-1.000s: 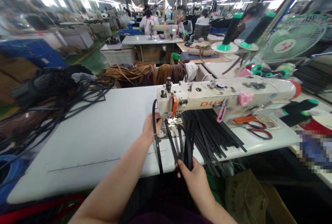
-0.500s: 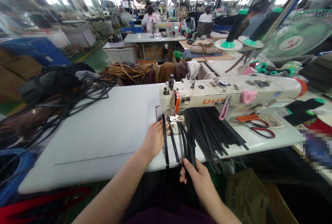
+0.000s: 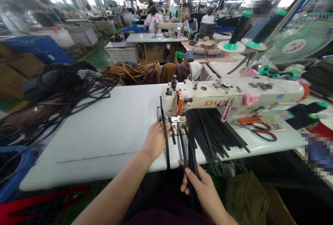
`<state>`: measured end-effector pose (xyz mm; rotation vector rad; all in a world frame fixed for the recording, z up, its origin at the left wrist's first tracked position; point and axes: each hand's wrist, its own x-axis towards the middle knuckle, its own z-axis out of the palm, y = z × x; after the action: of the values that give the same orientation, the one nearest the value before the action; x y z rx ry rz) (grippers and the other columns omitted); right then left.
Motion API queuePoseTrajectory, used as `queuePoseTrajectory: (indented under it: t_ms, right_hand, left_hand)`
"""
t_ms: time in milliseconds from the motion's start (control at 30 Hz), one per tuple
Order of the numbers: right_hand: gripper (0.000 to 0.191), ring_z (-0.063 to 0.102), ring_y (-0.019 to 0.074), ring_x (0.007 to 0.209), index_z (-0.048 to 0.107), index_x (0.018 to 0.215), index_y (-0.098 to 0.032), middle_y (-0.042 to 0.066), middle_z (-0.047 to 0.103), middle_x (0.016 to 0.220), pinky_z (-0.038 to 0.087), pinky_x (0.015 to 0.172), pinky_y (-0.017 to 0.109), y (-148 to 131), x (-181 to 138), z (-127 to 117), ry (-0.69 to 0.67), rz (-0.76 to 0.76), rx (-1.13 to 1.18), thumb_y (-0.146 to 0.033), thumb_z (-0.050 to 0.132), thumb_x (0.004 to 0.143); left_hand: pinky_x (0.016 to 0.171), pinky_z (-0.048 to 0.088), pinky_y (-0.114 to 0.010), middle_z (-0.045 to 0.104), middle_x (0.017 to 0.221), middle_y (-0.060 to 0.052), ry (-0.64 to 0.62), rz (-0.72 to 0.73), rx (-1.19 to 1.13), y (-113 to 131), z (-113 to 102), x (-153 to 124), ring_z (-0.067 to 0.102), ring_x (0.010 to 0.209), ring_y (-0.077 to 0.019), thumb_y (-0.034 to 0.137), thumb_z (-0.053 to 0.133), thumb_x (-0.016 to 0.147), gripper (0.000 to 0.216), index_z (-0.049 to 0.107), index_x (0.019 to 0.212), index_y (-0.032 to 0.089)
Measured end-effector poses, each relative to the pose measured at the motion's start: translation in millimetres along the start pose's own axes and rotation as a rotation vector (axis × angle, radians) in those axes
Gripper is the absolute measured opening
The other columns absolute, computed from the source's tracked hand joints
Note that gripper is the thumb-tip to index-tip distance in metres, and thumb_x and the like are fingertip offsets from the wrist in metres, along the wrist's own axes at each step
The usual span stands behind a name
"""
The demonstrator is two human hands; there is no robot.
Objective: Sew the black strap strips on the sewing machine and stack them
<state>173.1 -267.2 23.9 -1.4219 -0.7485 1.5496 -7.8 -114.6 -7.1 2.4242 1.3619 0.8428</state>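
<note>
Nearest, at the front edge of a white table point(image 3: 109, 124), the right hand point(image 3: 200, 184) pinches black strips point(image 3: 191, 145) between thumb and fingers; they run up toward a sewing machine point(image 3: 234, 91). Farther in, the left hand point(image 3: 155, 141) lies palm down, fingers stretched toward the presser foot point(image 3: 177, 118). One long strip point(image 3: 167, 150) crosses over those fingers and runs down to the table's edge; whether the hand grips it cannot be told. Just right of the fingertips, a short strip end point(image 3: 174, 137) sticks out in front of the foot. Half a second ago that end reached almost to the table's edge, so it appears to be feeding away under the foot, with little left this side. More strips point(image 3: 217, 131) fan out beneath the machine's arm, scissors point(image 3: 251, 126) to their right. Beyond are thread cones point(image 3: 238, 32), a fan point(image 3: 293, 46) and, farther off, a co-worker point(image 3: 153, 20).
</note>
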Motion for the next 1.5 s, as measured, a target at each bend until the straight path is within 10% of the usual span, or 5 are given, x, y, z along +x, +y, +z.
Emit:
queuePoseTrajectory:
  t_ms: [1167,1500]
  right_hand:
    - [0.066,0.060,0.0130,0.039,0.060,0.108,-0.015,-0.006,0.062,0.054,0.040,0.036,0.020,11,7,0,-0.002,0.060,0.059,-0.068,0.078,0.072]
    - [0.064,0.062,0.0131,0.041,0.057,0.111,-0.015,-0.007,0.062,0.055,0.041,0.038,0.020,5,10,8,-0.033,0.036,0.031,-0.065,0.076,0.075]
  left_hand:
    - [0.121,0.040,-0.052,0.065,0.138,-0.007,0.026,-0.012,-0.063,-12,9,5,0.052,0.138,-0.0259,0.031,0.047,0.105,0.032,0.066,0.128,0.022]
    - [0.113,0.047,-0.044,0.067,0.128,-0.011,-0.002,-0.216,-0.151,-45,8,63,0.060,0.125,-0.0268,0.014,0.053,0.092,0.028,0.070,0.114,0.017]
